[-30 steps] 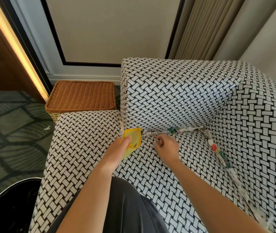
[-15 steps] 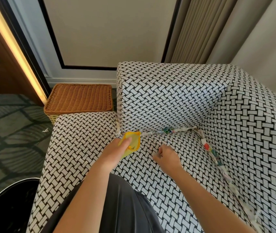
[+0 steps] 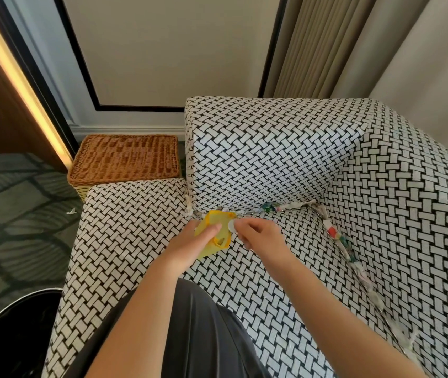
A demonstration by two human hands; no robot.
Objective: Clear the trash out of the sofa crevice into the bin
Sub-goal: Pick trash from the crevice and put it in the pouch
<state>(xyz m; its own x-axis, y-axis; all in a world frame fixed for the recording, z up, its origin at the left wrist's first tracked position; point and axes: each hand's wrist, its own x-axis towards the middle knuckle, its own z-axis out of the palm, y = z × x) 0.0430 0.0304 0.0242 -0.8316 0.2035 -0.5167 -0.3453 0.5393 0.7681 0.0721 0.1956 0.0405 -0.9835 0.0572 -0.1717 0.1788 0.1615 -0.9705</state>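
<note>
Lining the sofa crevice (image 3: 274, 208), crumpled wrappers (image 3: 333, 231) run along the seam under the back cushion and down the seam by the right arm. At the left end of that seam the left hand (image 3: 190, 245) grips a yellow packet (image 3: 214, 234), fingers closed around it. The right hand (image 3: 261, 236) pinches a small pale scrap (image 3: 231, 225) against the packet's edge, seemingly adding it to what the left hand holds. So this looks like the gathering step, with most of the trash not yet pulled. Next, the right hand needs to reach back to the seam, or the handful must go left and down to the black bin (image 3: 13, 331) on the floor.
</note>
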